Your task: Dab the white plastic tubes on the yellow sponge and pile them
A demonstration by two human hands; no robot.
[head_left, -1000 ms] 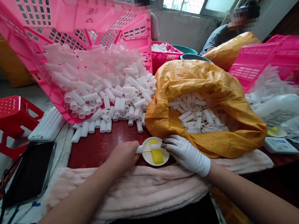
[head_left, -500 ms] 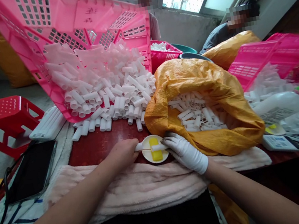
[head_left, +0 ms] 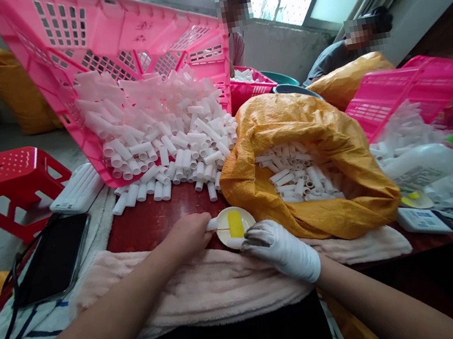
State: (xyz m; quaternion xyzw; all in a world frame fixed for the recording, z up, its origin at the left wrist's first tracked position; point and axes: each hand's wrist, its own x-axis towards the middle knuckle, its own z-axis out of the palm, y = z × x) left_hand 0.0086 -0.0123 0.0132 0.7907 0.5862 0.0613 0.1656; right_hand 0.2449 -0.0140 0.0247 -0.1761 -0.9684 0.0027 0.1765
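A small white dish (head_left: 223, 239) with a yellow block (head_left: 235, 224) in it lies between my hands on the table. My bare left hand (head_left: 189, 233) is closed around a short white tube (head_left: 210, 225) at the dish's left rim. From this tube a thin stick reaches towards the yellow block. In a white glove with darkened fingertips, my right hand (head_left: 282, 247) is at the dish's lower right edge. Its fingers are curled together, and what they hold, if anything, is hidden.
Behind the dish, a tilted pink crate (head_left: 105, 27) spills white tubes (head_left: 183, 159). An orange sack (head_left: 286, 112) holding more tubes stands to the right. A pink towel (head_left: 188, 299) lies in front; a phone-like black device (head_left: 53, 258) is at left. Two people sit beyond.
My right hand has moved down and slightly left, and the tube it held over the yellow block is out of sight. My left hand stays nearly in place with its tube.
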